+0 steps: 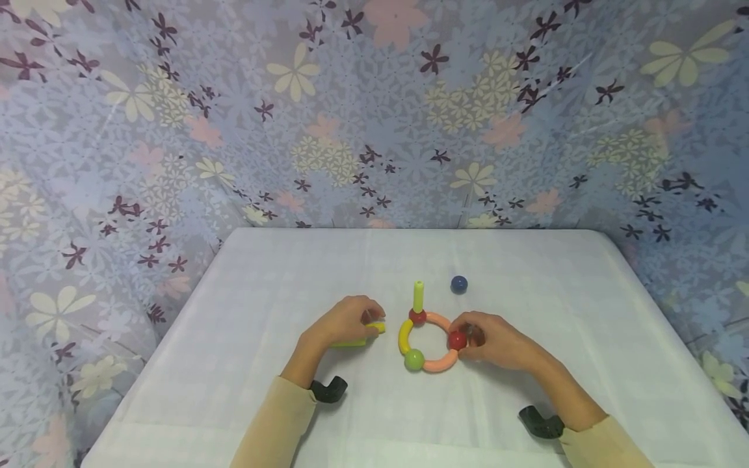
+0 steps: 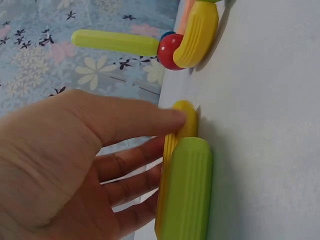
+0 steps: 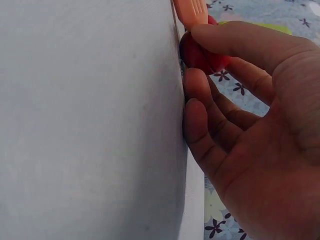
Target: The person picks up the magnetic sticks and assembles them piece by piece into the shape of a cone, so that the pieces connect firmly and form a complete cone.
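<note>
A ring of curved rods and balls lies on the table. Its parts are a yellow curved rod (image 1: 404,337), a green ball (image 1: 414,359), two salmon curved rods (image 1: 440,365) and two red balls. From the far red ball (image 1: 417,316) a straight light-green rod (image 1: 418,297) stands upright. My right hand (image 1: 497,341) grips the other red ball (image 3: 205,55) at the ring's right side, between thumb and fingers. Left of the ring, my left hand (image 1: 348,320) pinches a straight yellow rod (image 2: 184,120), thumb on one side and fingers behind. Against it lies a green rod (image 2: 189,190).
Behind the ring sits a dark blue ball (image 1: 459,285). A white cloth covers the table (image 1: 281,273), and a floral curtain (image 1: 374,117) hangs along its back and sides. Black wrist mounts (image 1: 329,390) jut out beside both sleeves.
</note>
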`<state>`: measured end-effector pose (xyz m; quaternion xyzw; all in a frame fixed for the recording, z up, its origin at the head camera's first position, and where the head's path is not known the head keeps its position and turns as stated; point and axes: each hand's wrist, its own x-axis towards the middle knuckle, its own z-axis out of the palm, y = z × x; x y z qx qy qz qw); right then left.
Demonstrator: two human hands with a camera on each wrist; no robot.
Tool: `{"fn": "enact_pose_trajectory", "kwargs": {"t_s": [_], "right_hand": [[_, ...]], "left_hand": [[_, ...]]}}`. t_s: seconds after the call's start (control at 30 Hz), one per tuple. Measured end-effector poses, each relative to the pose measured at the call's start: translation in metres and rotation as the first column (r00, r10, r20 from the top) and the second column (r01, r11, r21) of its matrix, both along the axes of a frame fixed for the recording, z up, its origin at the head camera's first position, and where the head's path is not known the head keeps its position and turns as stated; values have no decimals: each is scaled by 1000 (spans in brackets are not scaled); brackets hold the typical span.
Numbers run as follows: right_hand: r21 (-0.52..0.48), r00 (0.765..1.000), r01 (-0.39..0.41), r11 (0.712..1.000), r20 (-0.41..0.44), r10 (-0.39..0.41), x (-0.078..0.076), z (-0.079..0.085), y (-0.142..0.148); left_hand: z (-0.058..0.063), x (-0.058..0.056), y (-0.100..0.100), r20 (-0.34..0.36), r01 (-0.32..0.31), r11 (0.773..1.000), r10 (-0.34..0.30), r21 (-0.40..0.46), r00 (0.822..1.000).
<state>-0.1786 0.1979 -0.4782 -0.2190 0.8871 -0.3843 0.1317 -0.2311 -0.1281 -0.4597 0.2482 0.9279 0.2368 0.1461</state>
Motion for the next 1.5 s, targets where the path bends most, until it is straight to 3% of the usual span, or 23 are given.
{"fn": "enact_pose_trajectory", "kwargs": {"t_s": [0.17,0.5,0.8,0.97,1.1,1.3,1.5], "right_hand": [[6,998,-51,999,31,51,1,1,0],[20,983,-129,991,133,126,4,7,-2],[16,976,-170,985,139,166,4,7,-1],[8,979,-157,988,132,154,5,6,-1],[9,983,-142,990,119,140,5,5,-3],[39,989,-107,993,105,102,4,5,-5],[45,996,-61,997,75,57,3,3,-8]], "left_hand": [[3,1,1,5,4,1000,-4,-14,1000],[2,1,2,-53,18,997,-22,-71,998],[6,3,2,-37,-23,998,25,50,999],[6,1,2,-75,-30,990,40,135,996],[7,0,2,-119,-42,971,71,236,990],[8,0,2,-145,-55,919,121,391,982],[10,1,3,-135,-57,868,140,493,981]]}}
